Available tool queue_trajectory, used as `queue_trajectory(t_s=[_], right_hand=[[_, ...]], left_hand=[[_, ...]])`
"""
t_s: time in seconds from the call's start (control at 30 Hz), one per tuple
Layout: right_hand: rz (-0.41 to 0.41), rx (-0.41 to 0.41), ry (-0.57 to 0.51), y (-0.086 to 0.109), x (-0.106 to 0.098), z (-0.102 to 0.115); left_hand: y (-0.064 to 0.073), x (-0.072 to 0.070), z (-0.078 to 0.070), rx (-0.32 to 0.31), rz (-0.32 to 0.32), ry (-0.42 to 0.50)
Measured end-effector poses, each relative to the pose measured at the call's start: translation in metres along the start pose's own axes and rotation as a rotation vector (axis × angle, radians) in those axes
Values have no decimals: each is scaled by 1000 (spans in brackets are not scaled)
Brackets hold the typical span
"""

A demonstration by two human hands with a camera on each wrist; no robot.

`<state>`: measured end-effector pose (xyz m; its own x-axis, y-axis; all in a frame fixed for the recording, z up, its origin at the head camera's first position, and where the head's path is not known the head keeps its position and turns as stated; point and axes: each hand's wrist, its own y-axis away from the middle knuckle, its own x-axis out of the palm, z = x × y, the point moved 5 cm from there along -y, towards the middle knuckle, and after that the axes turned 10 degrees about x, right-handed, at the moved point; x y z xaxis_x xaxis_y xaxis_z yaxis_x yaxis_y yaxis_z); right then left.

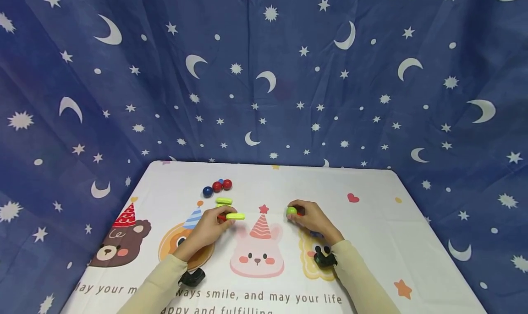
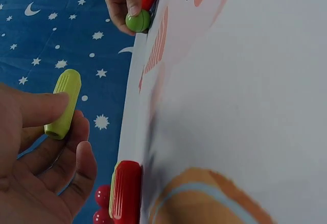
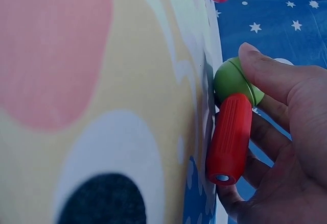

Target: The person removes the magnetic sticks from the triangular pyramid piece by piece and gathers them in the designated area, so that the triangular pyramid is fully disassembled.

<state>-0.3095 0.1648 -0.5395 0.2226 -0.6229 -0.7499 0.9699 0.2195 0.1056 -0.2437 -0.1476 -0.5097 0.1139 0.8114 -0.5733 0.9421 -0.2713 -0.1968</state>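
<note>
My left hand pinches a yellow-green ribbed rod between thumb and fingers, held up off the tabletop. Below that hand a red rod lies on the table beside another yellow-green one. Over to the right, my right hand grips a green ball with thumb and fingers. Joined to this ball is a red ribbed rod, whose free end shows a shiny metal tip, low beside the tabletop. The two hands are apart, with the printed pink rabbit between them.
Behind the left hand, two red balls, a dark blue ball and a partly hidden small blue piece sit close together. A yellow-green rod lies in front of them. The white printed table ends at a starry blue curtain.
</note>
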Motion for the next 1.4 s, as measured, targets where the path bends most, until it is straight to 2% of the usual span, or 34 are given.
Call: queue_trajectory(t_s=[0.17,0.4,0.93,1.17,1.4], right_hand=[[-2,10,0,1,1,-2],[2,13,0,2,6,-5],[-13,-8,9,-1,0,-2],[-14,-32,13,-3,-1,-1],[-7,-3,7,0,0,-1]], left_hand=[[6,-8,4,-18,5,-39],[15,-18,12,31,-28,-86],[20,-34,24,63,-96,-208],[18,-40,29,51,-54,-229],[19,-37,38,51,5,-230]])
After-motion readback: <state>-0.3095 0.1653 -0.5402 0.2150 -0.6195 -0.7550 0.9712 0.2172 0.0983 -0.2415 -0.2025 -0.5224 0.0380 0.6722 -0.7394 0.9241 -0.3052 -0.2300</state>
